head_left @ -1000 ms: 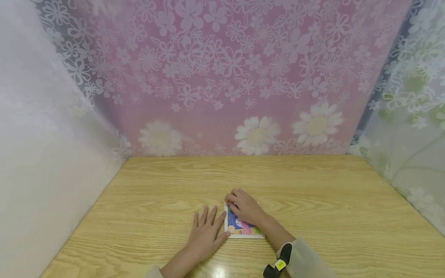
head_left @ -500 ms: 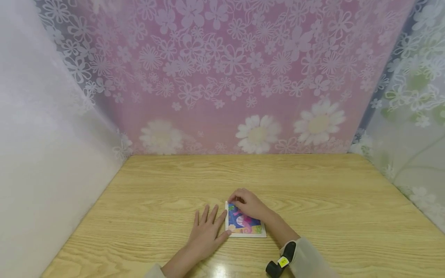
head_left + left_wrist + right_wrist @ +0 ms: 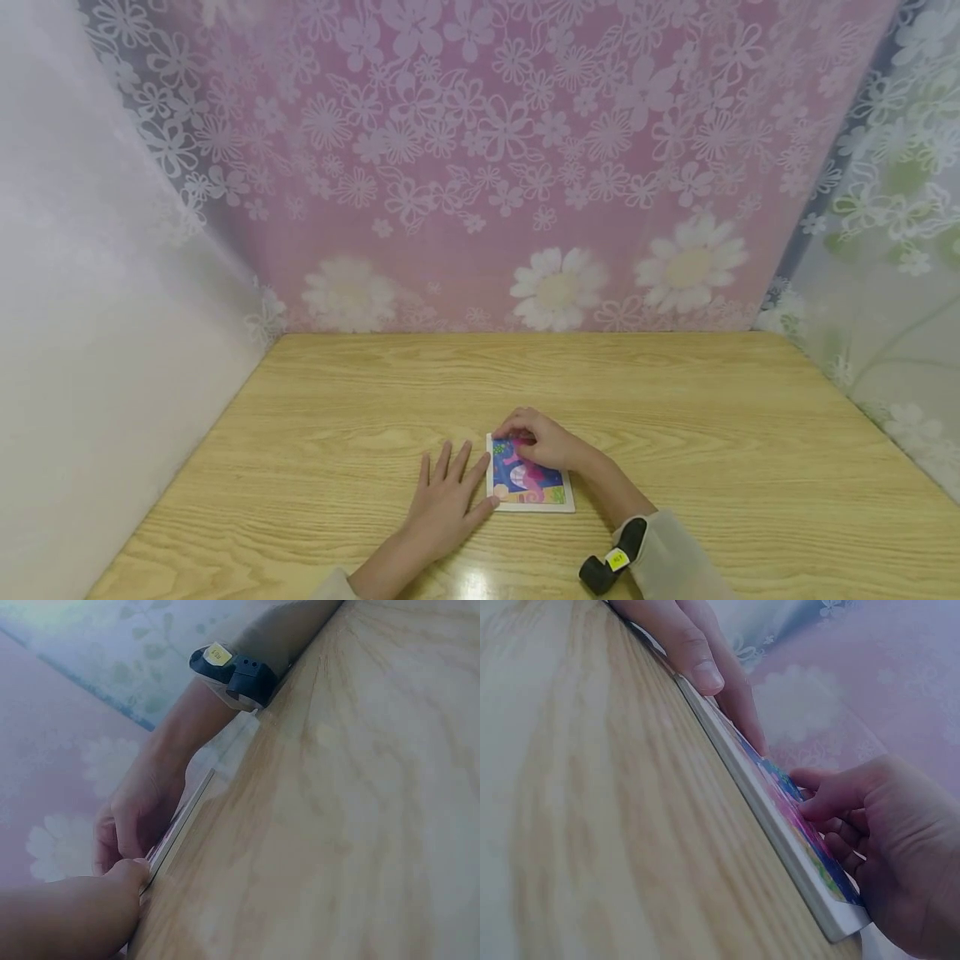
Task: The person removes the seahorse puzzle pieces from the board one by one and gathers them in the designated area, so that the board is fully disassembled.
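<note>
A small square picture board (image 3: 531,483) with a white border lies on the table. Its picture shows a pink seahorse-like figure on blue, with yellow and green along the near side. My left hand (image 3: 441,505) lies flat with spread fingers beside it, thumb and index fingertip right at its left border. My right hand (image 3: 547,442) reaches over the far part with curled fingers and covers the upper right of the picture. In the right wrist view, the right thumb and fingertips of the right hand (image 3: 885,832) pinch at the picture's surface; what lies under them is hidden.
The wood-grain table (image 3: 360,392) runs back to a pink floral curtain (image 3: 465,167). A pale sheet (image 3: 112,292) hangs at the left and a floral one (image 3: 900,317) at the right. A black wrist camera (image 3: 611,558) sits on the right sleeve.
The right fingers have drawn back slightly to the right from the board's far left corner, and the thumb has shifted right, uncovering more of the picture. The left hand stays in place.
</note>
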### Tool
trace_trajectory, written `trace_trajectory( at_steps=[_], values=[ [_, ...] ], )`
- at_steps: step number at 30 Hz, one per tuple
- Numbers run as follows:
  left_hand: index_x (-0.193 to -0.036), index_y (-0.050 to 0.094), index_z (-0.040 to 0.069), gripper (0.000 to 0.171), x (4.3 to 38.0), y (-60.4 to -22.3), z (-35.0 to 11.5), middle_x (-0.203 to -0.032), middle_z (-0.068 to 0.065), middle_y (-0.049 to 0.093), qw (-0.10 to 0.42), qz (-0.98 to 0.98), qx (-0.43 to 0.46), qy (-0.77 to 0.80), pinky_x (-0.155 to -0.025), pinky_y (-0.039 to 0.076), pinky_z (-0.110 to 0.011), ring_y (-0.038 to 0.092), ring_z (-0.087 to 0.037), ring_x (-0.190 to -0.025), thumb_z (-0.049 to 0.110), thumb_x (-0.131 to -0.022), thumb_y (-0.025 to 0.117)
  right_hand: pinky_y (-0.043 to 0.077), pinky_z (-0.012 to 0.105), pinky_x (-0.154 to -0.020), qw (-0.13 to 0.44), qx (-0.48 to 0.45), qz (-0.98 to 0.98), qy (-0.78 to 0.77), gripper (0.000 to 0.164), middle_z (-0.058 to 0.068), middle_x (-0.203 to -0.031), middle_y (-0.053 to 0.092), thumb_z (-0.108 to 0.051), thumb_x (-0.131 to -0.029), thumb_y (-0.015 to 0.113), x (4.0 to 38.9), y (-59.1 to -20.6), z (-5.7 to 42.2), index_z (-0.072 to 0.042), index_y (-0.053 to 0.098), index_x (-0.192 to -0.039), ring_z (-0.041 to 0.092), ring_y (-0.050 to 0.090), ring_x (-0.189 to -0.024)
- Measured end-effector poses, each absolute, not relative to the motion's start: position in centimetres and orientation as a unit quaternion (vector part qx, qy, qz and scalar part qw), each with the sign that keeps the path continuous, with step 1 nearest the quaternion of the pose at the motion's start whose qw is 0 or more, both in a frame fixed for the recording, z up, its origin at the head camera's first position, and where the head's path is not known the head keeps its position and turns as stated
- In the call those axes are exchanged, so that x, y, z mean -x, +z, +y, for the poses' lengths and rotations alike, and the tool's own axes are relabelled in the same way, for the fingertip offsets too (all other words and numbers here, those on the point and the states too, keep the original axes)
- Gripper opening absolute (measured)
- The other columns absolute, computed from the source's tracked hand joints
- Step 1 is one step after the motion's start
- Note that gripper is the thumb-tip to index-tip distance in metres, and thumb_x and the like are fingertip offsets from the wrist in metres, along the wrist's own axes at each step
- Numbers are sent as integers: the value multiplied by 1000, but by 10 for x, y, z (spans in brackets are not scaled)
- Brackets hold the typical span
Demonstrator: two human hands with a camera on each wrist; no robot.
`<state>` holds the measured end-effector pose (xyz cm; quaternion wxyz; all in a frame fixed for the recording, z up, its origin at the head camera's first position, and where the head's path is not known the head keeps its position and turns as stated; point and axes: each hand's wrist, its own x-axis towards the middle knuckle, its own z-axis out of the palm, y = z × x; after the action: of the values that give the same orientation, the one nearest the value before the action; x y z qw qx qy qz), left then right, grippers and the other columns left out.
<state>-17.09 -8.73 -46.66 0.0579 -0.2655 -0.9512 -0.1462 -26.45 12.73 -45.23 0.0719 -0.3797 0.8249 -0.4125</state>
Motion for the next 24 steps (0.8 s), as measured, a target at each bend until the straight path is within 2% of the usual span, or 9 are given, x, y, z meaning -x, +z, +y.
trace_trajectory(
  at_steps=[6,10,18,24],
  values=[
    [-141,37,12,60,171,-467,-87,-144,-22,26,60,-951,268,-141,-97,11,-66,15,-47,-130,51,-96,31,41,33,-86,75,379,825,-412,35,0,-106,54,8,-83,54,266,-455,128,-7,63,-113,20,48,-100],
    [-141,37,12,60,171,-467,-87,-144,-22,26,60,-952,266,-138,-97,11,-65,15,-46,-130,51,-96,31,42,33,-84,57,377,829,-408,35,1,-104,56,10,-82,55,264,-454,127,-7,64,-111,20,49,-97],
    [-141,38,12,61,171,-467,-87,-144,-22,26,59,-953,263,-142,-97,11,-65,16,-46,-130,52,-95,32,47,34,-75,28,373,815,-444,23,17,-99,57,11,-83,55,242,-423,119,6,65,-104,32,54,-88],
    [-141,38,12,60,170,-466,-87,-144,-22,26,59,-952,263,-145,-97,11,-66,16,-46,-130,52,-95,33,47,31,-78,30,370,809,-455,22,18,-99,57,10,-83,57,238,-419,118,7,65,-104,33,55,-89]
  ],
)
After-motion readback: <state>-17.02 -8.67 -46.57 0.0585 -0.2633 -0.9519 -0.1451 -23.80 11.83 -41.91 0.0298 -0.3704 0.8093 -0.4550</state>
